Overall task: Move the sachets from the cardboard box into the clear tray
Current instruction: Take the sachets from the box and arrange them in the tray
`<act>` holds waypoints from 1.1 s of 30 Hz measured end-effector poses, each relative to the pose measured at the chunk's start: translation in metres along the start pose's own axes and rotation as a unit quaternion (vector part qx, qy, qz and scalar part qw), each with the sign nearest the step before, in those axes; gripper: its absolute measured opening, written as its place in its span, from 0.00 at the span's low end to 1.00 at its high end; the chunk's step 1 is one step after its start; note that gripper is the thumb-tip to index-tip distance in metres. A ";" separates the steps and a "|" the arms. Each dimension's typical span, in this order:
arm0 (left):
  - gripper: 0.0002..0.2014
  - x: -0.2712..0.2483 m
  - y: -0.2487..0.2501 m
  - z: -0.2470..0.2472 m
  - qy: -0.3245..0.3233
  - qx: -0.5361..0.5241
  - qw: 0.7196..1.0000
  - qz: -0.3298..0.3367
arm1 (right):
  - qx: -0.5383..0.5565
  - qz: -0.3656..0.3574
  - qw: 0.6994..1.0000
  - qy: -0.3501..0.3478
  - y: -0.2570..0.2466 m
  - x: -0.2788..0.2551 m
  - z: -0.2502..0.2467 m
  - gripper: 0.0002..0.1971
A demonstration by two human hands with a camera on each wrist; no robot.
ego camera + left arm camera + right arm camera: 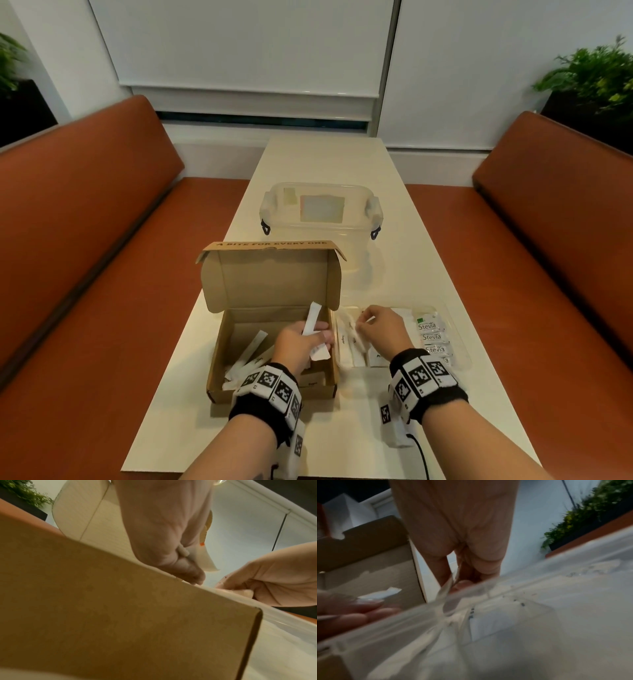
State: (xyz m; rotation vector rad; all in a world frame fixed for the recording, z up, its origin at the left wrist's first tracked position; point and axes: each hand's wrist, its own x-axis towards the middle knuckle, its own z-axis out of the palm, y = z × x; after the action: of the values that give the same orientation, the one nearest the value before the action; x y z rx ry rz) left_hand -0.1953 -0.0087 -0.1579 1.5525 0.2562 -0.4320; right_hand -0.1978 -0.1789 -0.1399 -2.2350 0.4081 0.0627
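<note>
Your left hand point(301, 342) pinches a stick sachet point(313, 320) over the cardboard box point(270, 387) — carry it right, laying it flat in the clear tray point(455, 329) where your right hand point(380, 329), fingers curled, pinches another sachet.

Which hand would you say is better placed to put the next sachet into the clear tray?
The left hand, probably: it already grips a long white sachet over the cardboard box, beside the clear tray. The right hand is over the tray, pinching something small and white.

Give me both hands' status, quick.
Left hand: grips a white stick sachet above the cardboard box.
Right hand: fingers curled over the clear tray; contents cannot be told.
</note>
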 end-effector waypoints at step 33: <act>0.07 -0.003 0.006 0.001 0.001 -0.007 1.000 0.014 | -0.075 -0.059 0.995 -0.038 -0.003 -0.008 0.022 0.03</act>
State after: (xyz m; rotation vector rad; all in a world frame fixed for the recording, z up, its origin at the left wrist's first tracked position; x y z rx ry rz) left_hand -0.1960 -0.0101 -0.1513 1.5408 0.2385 -0.4059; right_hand -0.2023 -0.1580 -0.1500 -2.3919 0.2360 0.1185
